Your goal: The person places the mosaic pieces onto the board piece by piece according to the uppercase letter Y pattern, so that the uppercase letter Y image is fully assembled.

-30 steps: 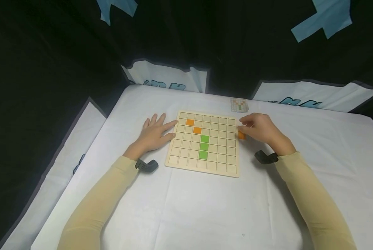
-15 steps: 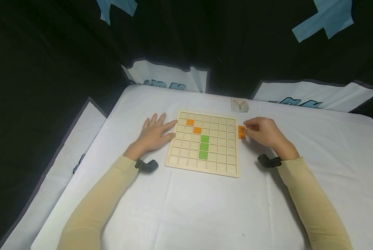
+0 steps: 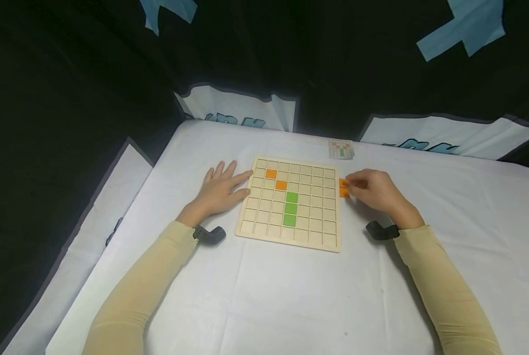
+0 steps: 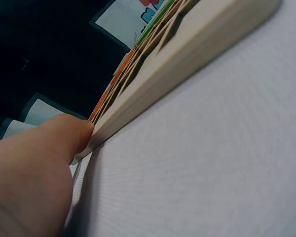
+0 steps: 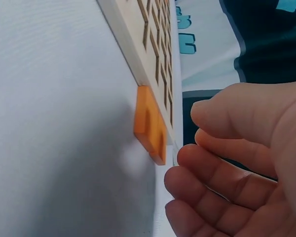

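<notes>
A square wooden grid board [image 3: 268, 236] lies flat on the white table. Set in its cells are two orange tiles [image 3: 281, 185], placed diagonally, and a column of three green tiles [image 3: 290, 208]. My left hand [image 3: 217, 195] lies spread beside the board, thumb and index fingertips at its left edge; the left wrist view shows the thumb [image 4: 71, 131] against that edge. Along the right edge, outside the grid, two loose orange tiles [image 5: 149, 121] sit end to end. Just right of them hovers my right hand [image 3: 372, 190], fingers loosely bent and holding nothing in the right wrist view.
Behind the board's far right corner lies a small stack of pattern cards [image 3: 340, 149], the top one printed with a coloured grid. A black curtain [image 3: 246, 49] with blue tape surrounds the table's far and left sides. Each wrist wears a dark camera band [image 3: 208, 235].
My right hand has drawn back to the right from the board's edge, uncovering a second loose orange tile behind the first. The left hand stays in place.
</notes>
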`<action>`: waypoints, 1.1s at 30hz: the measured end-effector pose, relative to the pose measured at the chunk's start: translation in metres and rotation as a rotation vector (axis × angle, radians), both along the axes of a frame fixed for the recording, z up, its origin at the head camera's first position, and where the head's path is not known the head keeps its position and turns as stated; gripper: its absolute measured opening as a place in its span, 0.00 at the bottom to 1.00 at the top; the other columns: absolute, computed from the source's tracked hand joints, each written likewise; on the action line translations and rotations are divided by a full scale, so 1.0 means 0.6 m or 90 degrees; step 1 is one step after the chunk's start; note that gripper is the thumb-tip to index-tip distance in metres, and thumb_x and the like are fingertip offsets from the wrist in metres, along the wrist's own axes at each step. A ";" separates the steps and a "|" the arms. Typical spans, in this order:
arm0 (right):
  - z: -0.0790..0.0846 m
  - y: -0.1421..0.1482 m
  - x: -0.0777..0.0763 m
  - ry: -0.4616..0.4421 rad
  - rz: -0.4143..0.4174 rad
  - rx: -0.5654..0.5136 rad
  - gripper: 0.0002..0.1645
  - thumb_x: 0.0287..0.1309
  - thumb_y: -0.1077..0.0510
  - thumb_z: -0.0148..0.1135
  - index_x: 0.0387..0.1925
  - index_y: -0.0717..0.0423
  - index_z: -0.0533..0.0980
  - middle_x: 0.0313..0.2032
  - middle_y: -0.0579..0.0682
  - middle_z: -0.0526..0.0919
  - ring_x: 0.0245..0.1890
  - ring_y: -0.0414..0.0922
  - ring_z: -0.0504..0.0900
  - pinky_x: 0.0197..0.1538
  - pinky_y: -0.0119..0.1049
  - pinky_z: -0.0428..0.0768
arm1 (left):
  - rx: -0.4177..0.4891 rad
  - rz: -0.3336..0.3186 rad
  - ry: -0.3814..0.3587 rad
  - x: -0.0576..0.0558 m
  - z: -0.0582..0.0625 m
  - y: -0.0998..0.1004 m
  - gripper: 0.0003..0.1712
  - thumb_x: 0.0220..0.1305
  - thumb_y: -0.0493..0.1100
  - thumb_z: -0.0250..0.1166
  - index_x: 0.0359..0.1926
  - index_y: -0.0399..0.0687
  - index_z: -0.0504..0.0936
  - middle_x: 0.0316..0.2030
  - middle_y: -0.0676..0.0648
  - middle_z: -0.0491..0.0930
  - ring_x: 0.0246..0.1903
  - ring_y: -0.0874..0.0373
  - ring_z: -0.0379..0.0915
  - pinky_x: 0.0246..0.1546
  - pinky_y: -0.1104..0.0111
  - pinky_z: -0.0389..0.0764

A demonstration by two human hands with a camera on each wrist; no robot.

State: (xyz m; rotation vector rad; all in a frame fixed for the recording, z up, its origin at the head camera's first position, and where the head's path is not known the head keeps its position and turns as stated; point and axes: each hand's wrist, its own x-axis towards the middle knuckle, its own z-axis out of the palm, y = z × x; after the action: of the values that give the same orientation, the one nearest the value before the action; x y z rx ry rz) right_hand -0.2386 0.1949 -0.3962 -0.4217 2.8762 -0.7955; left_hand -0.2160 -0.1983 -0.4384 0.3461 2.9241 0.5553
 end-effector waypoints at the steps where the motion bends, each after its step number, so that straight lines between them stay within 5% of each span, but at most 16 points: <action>1: -0.001 0.000 0.000 0.003 0.004 -0.002 0.21 0.61 0.64 0.61 0.55 0.68 0.81 0.49 0.65 0.85 0.43 0.55 0.78 0.49 0.47 0.81 | -0.001 0.000 0.001 0.000 0.000 0.000 0.35 0.75 0.63 0.50 0.79 0.65 0.60 0.82 0.38 0.42 0.81 0.34 0.28 0.79 0.38 0.32; 33: -0.014 -0.011 0.013 -0.040 0.031 0.008 0.25 0.55 0.69 0.66 0.57 0.67 0.81 0.54 0.66 0.83 0.48 0.56 0.81 0.58 0.54 0.83 | -0.003 -0.006 0.003 0.001 0.000 0.000 0.35 0.75 0.63 0.49 0.79 0.65 0.60 0.82 0.37 0.42 0.81 0.33 0.28 0.79 0.38 0.32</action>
State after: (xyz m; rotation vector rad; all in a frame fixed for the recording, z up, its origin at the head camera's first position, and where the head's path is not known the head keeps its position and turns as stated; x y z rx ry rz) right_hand -0.2309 0.1881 -0.4047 -0.4555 2.8006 -0.7679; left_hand -0.2156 -0.1986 -0.4383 0.3604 2.9258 0.5469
